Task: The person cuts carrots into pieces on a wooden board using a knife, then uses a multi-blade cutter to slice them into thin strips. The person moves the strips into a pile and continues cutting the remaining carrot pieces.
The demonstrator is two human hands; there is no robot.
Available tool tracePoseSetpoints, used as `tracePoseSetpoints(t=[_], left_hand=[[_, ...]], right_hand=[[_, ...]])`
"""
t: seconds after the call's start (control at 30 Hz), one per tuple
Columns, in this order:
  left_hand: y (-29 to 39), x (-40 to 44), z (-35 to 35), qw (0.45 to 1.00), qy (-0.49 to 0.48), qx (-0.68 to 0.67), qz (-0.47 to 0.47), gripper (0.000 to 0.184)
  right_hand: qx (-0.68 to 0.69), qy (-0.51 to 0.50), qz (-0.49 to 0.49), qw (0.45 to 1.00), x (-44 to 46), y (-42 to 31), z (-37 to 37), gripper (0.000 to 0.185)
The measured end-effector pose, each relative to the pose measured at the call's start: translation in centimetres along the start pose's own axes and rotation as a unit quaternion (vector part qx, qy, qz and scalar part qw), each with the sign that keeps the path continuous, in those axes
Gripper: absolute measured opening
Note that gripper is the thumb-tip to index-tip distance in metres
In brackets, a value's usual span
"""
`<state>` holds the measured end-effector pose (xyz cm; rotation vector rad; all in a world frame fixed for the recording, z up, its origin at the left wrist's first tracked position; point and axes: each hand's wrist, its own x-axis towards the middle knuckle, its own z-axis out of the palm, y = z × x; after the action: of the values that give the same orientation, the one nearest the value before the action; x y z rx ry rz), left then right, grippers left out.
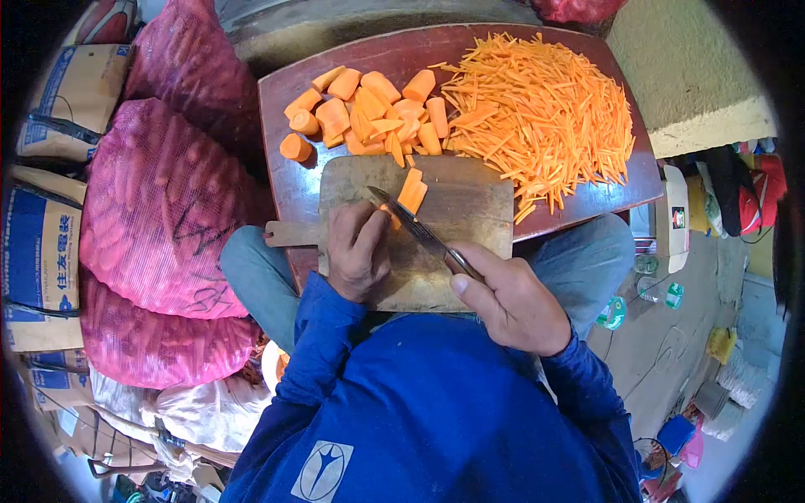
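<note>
My right hand (520,302) is wrapped round the handle of a knife (423,236), its blade slanting up and left over a wooden cutting board (470,197). On the left of the board, my left hand (356,251) is closed with curled fingers beside the blade's tip. A bit of carrot shows at those fingertips, mostly hidden by the hand and blade. Flat carrot slices (412,191) lie on the board just beyond the knife. Behind the board are thick carrot chunks (369,105), and to their right rises a large heap of carrot strips (545,117).
The red-brown table (289,180) holds the board and carrots close to my knees. Pink mesh sacks (159,210) and cardboard boxes (42,251) are stacked on the left. A concrete ledge (688,75) stands at the back right. Plastic bottles (612,313) lie on the floor to the right.
</note>
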<state>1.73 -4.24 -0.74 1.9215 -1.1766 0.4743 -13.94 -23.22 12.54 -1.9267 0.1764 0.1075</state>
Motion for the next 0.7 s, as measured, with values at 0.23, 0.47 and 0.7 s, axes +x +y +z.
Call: tracePoseSetpoints(t=[0.23, 0.47, 0.7], left_hand=[[-0.2, 0.2, -0.7, 1.0, -0.025, 0.0, 0.009, 0.051], [-0.6, -0.4, 0.2, 1.0, 0.011, -0.019, 0.014, 0.045], [0.1, 0.2, -0.2, 1.0, 0.018, -0.012, 0.006, 0.041]], right_hand=[[-0.005, 0.002, -0.013, 1.0, -0.1, 0.5, 0.4, 0.031], [-0.025, -0.005, -0.006, 1.0, 1.4, 2.0, 1.6, 0.032], [-0.032, -0.038, 0.024, 0.998, 2.9, 4.5, 2.5, 0.028]])
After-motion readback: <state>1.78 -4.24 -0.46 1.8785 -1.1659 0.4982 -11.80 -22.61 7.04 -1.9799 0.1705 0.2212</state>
